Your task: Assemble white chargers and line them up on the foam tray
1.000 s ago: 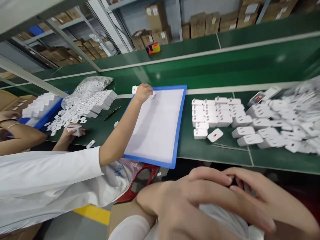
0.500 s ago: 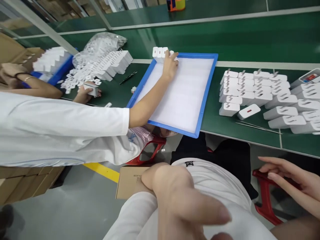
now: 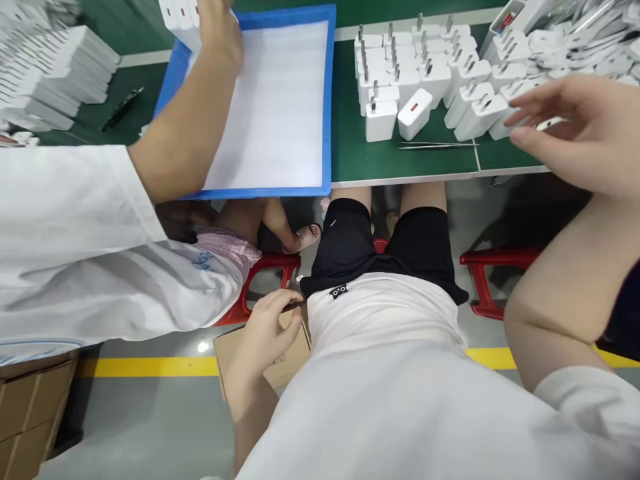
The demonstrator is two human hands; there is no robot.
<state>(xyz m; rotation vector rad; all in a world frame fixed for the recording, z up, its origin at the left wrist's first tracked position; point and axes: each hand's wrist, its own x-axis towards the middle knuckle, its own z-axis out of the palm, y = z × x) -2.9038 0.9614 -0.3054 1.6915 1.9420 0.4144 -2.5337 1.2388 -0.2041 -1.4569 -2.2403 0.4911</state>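
Holding the left hand (image 3: 267, 333) loosely open, seemingly empty, near the lap (image 3: 350, 237); holding the right hand (image 3: 587, 130) half-open near the white chargers (image 3: 435, 79), gripping nothing visible; judging these probably light, stiff, slightly slippery, best pinched by flat sides below the prongs (image 3: 373, 105); finding them mostly standing upright, clustered on the green bench (image 3: 357, 157), looking glossy, boxy, round-edged

This looks like a factory assembly floor — a small-electronics line, going by the goods. White plug adapters (image 3: 381, 121) (hardly household quantities) stand in close rows on a green counter (image 3: 350, 157), with thin metal tweezers (image 3: 437, 146) lying just beside them. A co-worker in a white sleeve (image 3: 75, 200) reaches over a blue-rimmed tray (image 3: 327, 100). Red stools (image 3: 500, 257) stand by the counter, cardboard boxes (image 3: 45, 400) are stacked nearby — and a yellow line (image 3: 150, 367) crosses the grey floor (image 3: 150, 427).
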